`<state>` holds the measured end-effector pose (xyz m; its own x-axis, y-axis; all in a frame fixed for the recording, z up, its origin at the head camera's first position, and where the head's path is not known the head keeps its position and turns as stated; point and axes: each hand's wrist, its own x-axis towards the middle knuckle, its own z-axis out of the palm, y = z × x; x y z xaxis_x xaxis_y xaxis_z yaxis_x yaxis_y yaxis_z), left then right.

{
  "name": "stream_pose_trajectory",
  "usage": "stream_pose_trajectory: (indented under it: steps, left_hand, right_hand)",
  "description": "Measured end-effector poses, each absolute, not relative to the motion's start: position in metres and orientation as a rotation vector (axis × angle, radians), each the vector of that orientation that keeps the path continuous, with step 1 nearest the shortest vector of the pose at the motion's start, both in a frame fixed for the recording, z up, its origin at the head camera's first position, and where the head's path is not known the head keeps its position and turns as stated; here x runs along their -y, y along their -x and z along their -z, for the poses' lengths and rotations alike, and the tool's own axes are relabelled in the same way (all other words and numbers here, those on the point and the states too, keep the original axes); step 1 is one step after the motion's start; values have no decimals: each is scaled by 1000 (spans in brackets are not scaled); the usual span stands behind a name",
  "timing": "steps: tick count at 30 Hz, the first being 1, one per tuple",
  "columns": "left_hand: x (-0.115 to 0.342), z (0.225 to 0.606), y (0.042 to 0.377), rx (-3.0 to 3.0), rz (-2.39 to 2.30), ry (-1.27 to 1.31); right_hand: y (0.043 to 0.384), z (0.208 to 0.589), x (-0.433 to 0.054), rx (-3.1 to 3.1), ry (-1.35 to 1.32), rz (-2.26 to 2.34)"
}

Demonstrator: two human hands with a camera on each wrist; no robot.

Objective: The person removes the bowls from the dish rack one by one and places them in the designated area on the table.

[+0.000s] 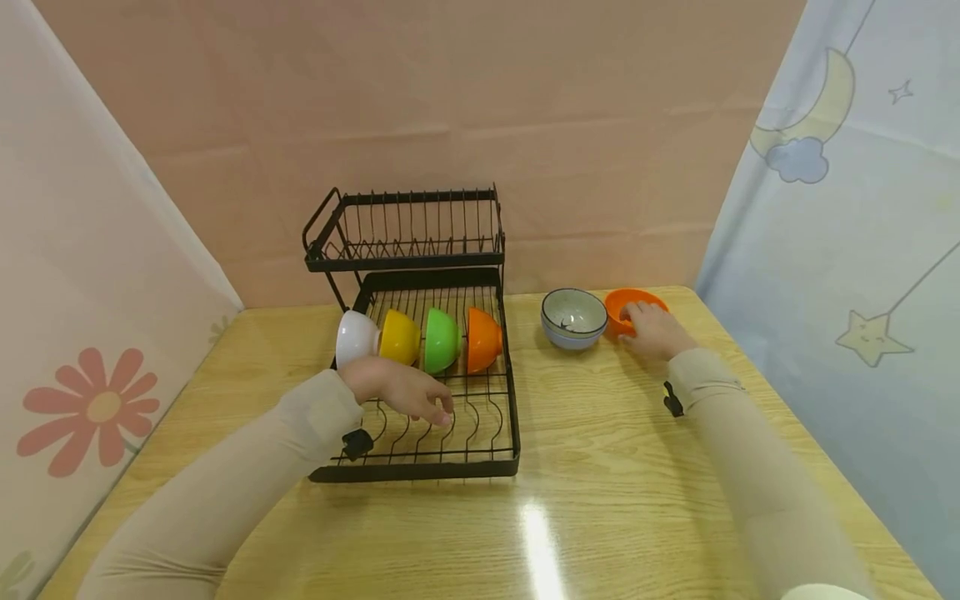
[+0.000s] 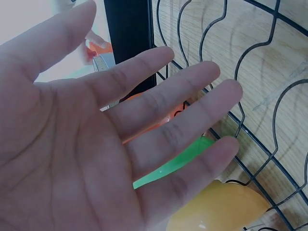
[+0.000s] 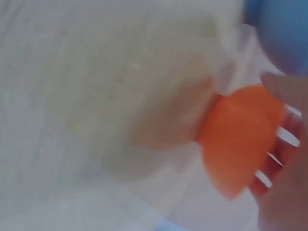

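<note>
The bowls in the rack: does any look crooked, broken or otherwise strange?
Nothing stands out. The white bowl, yellow bowl, green bowl and orange bowl stand on edge in one row in the rack, with no visible damage; the left hand partly hides the white one.

Shows black on the rack (image 1: pixel 412 472); white, yellow, green and orange on the racked bowls (image 1: pixel 441 342); orange again on the rightmost bowl (image 1: pixel 615 307). Carries a pinkish-red flower on the left curtain (image 1: pixel 82 217).

Wood-grain tbl (image 1: pixel 600 467), blk 2-tier rack (image 1: pixel 412 472), grey-blue bowl(s) (image 1: pixel 573 327), orange bowl (image 1: pixel 616 307) alongside
</note>
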<state>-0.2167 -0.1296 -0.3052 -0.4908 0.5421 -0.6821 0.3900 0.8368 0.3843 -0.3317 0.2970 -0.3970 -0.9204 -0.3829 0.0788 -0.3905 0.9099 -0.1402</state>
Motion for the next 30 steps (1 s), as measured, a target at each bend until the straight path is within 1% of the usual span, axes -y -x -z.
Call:
stream_pose_trajectory:
  steps: [4,9,18,23,30]
  left_hand:
    - [130,304,217,-2155,-217,-686]
    - [129,303,216,-2170,-203,-698]
    - [129,304,215,-2175,-200,-709]
    - [128,306,216,-2177,-206,-711]
    - [128,306,216,-2176,-217,-699]
  right_hand:
    - [331,381,-296,3032,-680,-305]
    - [330,360,-288,2980,-699,-379]
    - [315,324,-248,2814,-744,-421]
    - [303,320,-221,2717,-835,-391]
    - [287,331,-188,2609,-1029,-313]
